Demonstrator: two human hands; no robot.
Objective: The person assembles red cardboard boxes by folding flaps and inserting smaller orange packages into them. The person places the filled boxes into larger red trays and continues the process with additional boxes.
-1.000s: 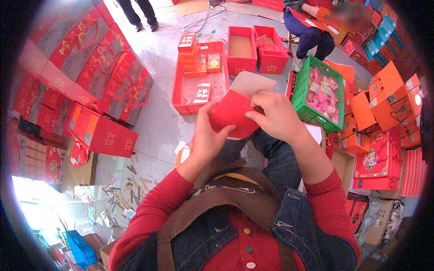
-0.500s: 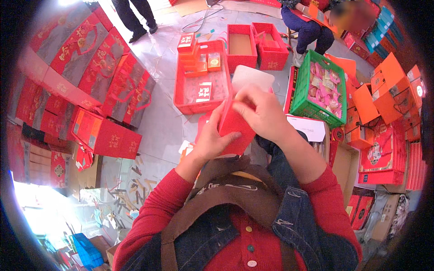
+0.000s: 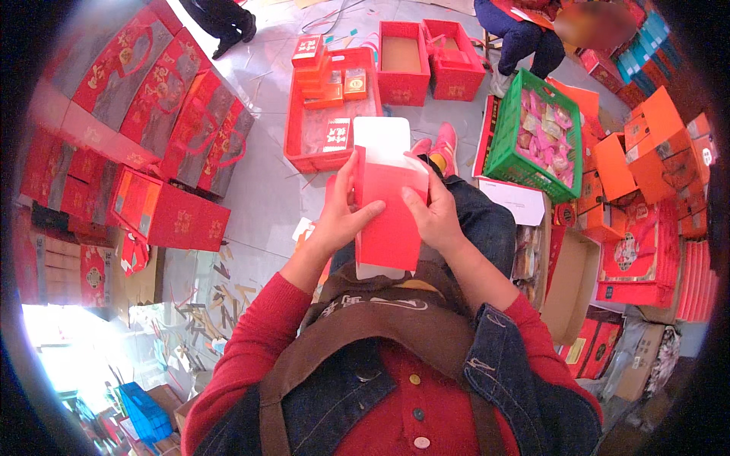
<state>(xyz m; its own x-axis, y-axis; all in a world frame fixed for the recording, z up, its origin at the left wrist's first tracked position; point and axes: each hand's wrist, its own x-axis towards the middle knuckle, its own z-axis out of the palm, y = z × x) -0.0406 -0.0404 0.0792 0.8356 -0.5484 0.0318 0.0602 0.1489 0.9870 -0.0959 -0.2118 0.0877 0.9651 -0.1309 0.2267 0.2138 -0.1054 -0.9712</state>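
Over my lap I hold a red paperboard box with both hands. Its white-lined flap stands open at the far end, and a pale edge shows at the near end. My left hand grips the left side, thumb lying across the red face. On the right side, my right hand has its thumb on the face near the upper corner, its other fingers partly hidden behind. Beyond my left hand, a red crate holds several small orange boxes and a flat red-and-white box.
Two red cartons stand beyond the crate. To the right is a green crate of pink packets, with orange boxes behind. Red gift bags line the left. Another person's legs show at the far right.
The box has turned so its broad red face lies toward me, flap pointing away. My right hand has come down from the flap to the box's right side.
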